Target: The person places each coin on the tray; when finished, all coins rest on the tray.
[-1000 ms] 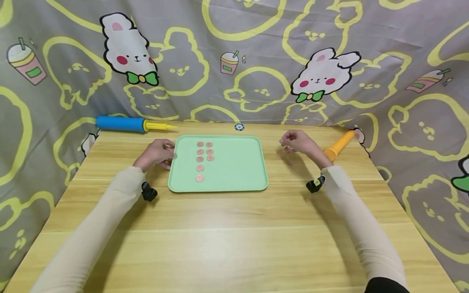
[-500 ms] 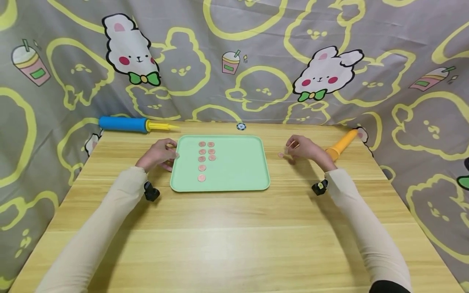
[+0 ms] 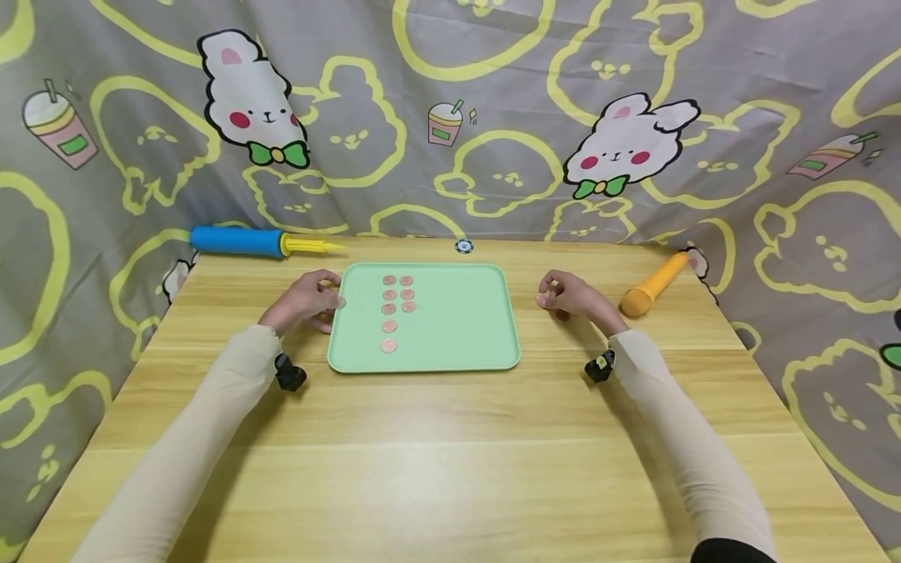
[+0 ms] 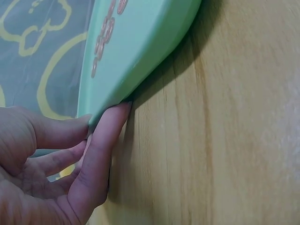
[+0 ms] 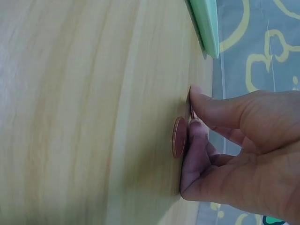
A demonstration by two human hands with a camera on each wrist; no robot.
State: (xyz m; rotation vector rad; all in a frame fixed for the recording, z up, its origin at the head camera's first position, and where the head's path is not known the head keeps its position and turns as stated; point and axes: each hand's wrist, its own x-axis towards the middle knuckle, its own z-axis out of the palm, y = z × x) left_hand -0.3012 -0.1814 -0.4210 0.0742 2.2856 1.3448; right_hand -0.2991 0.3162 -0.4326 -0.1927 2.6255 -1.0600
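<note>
A light green tray [image 3: 464, 328] lies on the table, bearing several copper coins [image 3: 389, 309] in two columns on its left half. My left hand [image 3: 304, 301] pinches the tray's left rim, thumb above and index finger beneath, as the left wrist view shows. Right of the tray, my right hand [image 3: 568, 294] is down at the tabletop. Its thumb and index finger pinch a copper coin [image 5: 191, 110], of which only the edge shows. Another copper coin [image 5: 179, 137] sits close beside those fingers.
A blue pump [image 3: 235, 241] with a yellow nozzle lies at the back left. An orange tapered tube [image 3: 655, 284] lies at the right, beyond my right hand. A dark poker chip [image 3: 464, 246] is behind the tray. A patterned curtain [image 3: 507, 94] borders the table.
My right hand shifted slightly right, then back left and lower, and its fingertips have closed on a coin. The left hand keeps its hold on the tray, which stays put.
</note>
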